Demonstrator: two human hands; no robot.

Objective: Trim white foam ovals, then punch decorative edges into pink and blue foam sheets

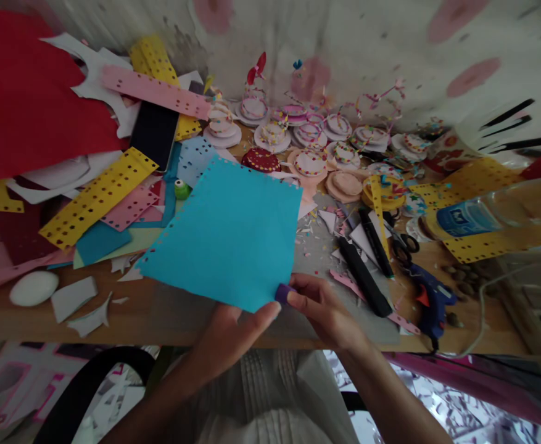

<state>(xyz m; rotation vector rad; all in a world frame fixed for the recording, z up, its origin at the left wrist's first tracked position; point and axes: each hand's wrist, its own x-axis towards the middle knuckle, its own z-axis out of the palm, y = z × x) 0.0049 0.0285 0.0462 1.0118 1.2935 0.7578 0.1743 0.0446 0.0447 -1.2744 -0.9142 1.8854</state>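
Observation:
A sheet of bright blue paper (233,228) with small notches and holes along its left and top edges tilts above the table. Its lower edge lies in the grip of my left hand (235,330), thumb on top and fingers underneath. My right hand (319,308) is closed around a small purple craft punch (283,293), which sits at the sheet's lower right corner. Whether the paper is inside the punch's slot cannot be made out. A little green punch (181,189) stands just left of the sheet.
Several small paper cakes (310,163) stand along the wall. On the right lie a black marker (365,277), scissors (404,245), a blue glue gun (434,302) with its cord and a plastic bottle (520,209). Punched yellow strips (99,197) and a phone (154,135) lie left.

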